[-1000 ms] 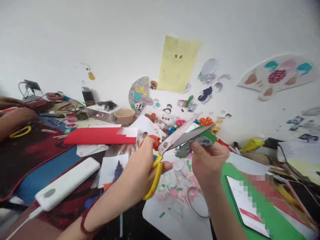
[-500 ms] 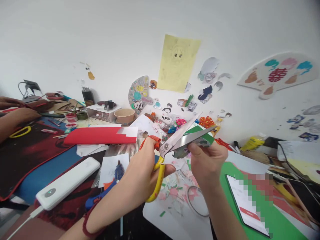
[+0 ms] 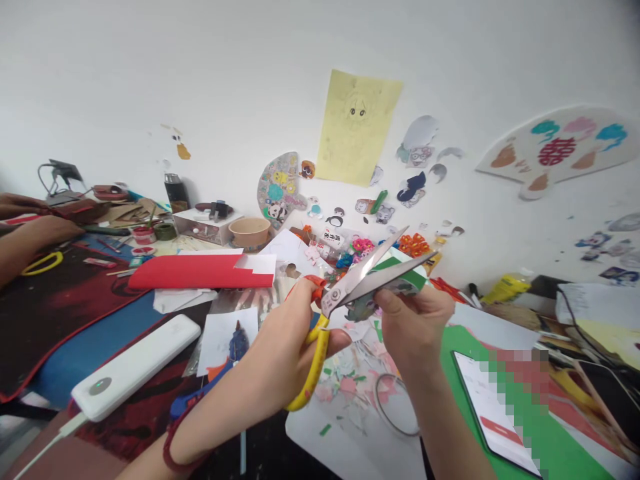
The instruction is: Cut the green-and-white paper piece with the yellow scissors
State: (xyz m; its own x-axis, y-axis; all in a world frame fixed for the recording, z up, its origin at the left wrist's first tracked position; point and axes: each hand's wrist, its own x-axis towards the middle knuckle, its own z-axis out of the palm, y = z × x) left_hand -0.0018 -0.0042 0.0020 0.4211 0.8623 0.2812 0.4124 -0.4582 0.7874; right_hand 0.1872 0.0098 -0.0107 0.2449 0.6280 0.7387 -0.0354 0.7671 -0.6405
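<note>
The cluttered craft table (image 3: 115, 347) carries the work, its near middle taken up by a large white paper sheet (image 3: 350, 447) sprinkled with small green and pink paper snippets (image 3: 345, 387). These offcuts suggest that a good part of the trimming is done. A broad green card sheet (image 3: 550, 440) lies at the near right edge, and a long red folded paper strip (image 3: 195, 272) lies toward the far left, beside a white oblong power bank (image 3: 130, 367) nearer the left edge.

Above the white sheet, the left hand (image 3: 285, 353) is closed around the yellow and orange handles of a pair of steel-bladed scissors (image 3: 350, 283), thumb through the upper orange loop and fingers through the yellow one. The blades stand partly apart, pointing up and to the right.

The right hand (image 3: 413, 323) pinches a small green and white paper cut-out (image 3: 395, 280) between thumb and fingers, holding it up against the blades, well above the table. Its lower edge looks already shaped with a wavy grey-green outline, while the upper green part, lying between the blades, seems uncut. I judge the cutting to be midway: one side is trimmed and the rest of the outline is left to do.

A thin wire ring (image 3: 395, 403) rests on the white sheet below the right wrist.
</note>
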